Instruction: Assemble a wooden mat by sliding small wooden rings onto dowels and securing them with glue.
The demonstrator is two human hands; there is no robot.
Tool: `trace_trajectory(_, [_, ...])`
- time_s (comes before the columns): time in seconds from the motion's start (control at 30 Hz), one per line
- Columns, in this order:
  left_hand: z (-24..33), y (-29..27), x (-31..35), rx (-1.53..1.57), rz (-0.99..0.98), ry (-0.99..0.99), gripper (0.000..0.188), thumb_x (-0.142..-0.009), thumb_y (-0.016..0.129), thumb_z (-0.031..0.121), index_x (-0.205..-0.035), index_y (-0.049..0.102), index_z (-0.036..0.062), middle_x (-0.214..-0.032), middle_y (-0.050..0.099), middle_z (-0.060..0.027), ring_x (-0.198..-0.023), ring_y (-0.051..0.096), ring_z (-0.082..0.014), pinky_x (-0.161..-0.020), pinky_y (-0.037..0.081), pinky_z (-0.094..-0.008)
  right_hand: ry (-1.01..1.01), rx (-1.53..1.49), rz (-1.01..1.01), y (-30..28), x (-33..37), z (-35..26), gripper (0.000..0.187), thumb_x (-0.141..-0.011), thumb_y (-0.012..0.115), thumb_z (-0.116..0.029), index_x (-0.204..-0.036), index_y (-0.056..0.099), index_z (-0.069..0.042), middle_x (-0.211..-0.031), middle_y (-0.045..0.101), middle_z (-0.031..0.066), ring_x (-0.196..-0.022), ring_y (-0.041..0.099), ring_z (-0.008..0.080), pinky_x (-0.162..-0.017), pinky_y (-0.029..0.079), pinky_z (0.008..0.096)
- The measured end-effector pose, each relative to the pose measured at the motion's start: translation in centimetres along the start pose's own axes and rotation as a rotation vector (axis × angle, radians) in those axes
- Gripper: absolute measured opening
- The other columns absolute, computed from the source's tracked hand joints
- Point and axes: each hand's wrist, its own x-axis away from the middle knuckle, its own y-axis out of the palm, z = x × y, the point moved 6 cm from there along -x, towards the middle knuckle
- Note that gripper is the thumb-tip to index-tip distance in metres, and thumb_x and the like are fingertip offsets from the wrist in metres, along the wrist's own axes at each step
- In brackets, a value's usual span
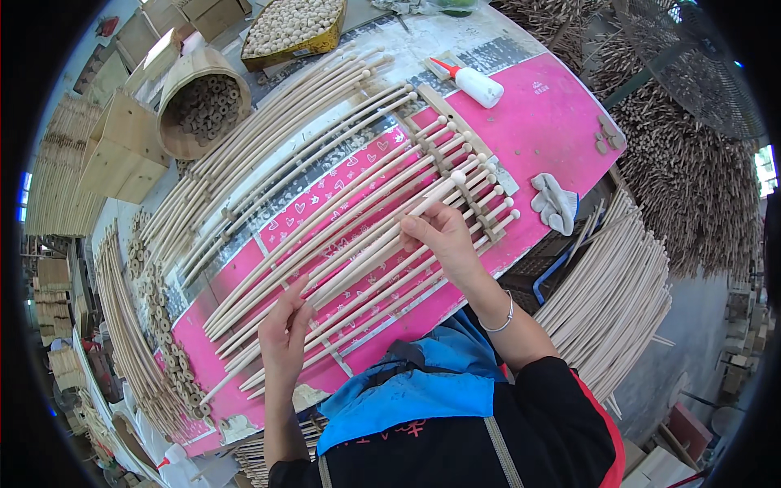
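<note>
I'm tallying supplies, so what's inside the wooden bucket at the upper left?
The wooden bucket holds a heap of small brown round pieces, some with a visible center hole. The top ones cover those beneath and the bucket's bottom, so neither can be seen.

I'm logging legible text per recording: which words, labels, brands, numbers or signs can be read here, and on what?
Glossy pink tabletop sheet: small white print near its upper right; too small to read.
Black cloth top: red lettering, partly covered by blue cloth; not readable whole.
White plastic squeeze bottle with red nozzle: no legible text.
Held pale wooden ball-tipped stick: none seen.
</note>
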Motion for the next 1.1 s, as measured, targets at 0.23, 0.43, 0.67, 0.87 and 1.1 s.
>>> trace_trajectory(0.23, [0.5, 0.2, -0.7, -0.121, -0.003, 0.114, 0.028, -0.095, 0.069, 0.000, -0.122, 0.074, 0.0006, -0.091, 0.069, -0.0131, -0.080, 0.065, -0.0225, -0.075, 0.050, -0.0311, 0.002, -0.081, -0.022, 0.9, 0.9, -1.4, 0.030, -0.101, 0.075, -0.021, -0.123, 0.071, -0.002, -0.091, 0.071, 0.0024, -0.077, 0.067, 0.0097, -0.072, 0.057, 0.0248])
trace_trajectory(0.43, [0.5, 0.3, -1.3, -0.133, -0.018, 0.126, 0.028, -0.095, 0.068, -0.001, -0.122, 0.074, 0.0013, -0.092, 0.069, -0.0131, -0.081, 0.066, -0.0215, -0.074, 0.050, -0.0314, 0.038, 0.060, 0.002, -1.3, 0.5, -0.6, 0.033, -0.102, 0.073, -0.022, -0.127, 0.070, -0.002, -0.090, 0.071, 0.0022, -0.078, 0.067, 0.0098, -0.074, 0.057, 0.0263])
trace_trajectory(0.67, [-0.1, 0.1, -1.6, -0.094, -0.010, 0.060, 0.030, -0.095, 0.068, -0.002, -0.124, 0.075, 0.0025, -0.090, 0.068, -0.0107, -0.080, 0.064, -0.0189, -0.073, 0.049, -0.0305, 0.029, -0.008, -0.042, -0.1, 0.3, -2.0, 0.034, -0.102, 0.073, -0.023, -0.126, 0.066, -0.001, -0.096, 0.072, 0.0054, -0.079, 0.067, 0.0104, -0.073, 0.057, 0.0253])
trace_trajectory(0.87, [0.0, 0.4, -2.6, -0.092, -0.023, 0.047, 0.030, -0.096, 0.068, -0.002, -0.124, 0.075, 0.0027, -0.085, 0.064, -0.0080, -0.077, 0.060, -0.0162, -0.070, 0.047, -0.0290, 0.108, 0.099, 0.047, -1.8, -0.4, -0.9, 0.033, -0.101, 0.073, -0.022, -0.126, 0.067, -0.001, -0.096, 0.072, 0.0059, -0.080, 0.068, 0.0106, -0.071, 0.058, 0.0255])
trace_trajectory(1.1, [-1.0, 0.3, -3.5, -0.086, 0.005, 0.075, 0.028, -0.096, 0.069, -0.002, -0.123, 0.075, 0.0018, -0.087, 0.065, -0.0085, -0.078, 0.061, -0.0162, -0.071, 0.047, -0.0288, 0.047, 0.032, 0.011, -0.5, -1.4, -1.8, 0.035, -0.102, 0.073, -0.023, -0.129, 0.068, -0.001, -0.091, 0.073, 0.0062, -0.072, 0.066, 0.0081, -0.066, 0.057, 0.0237])
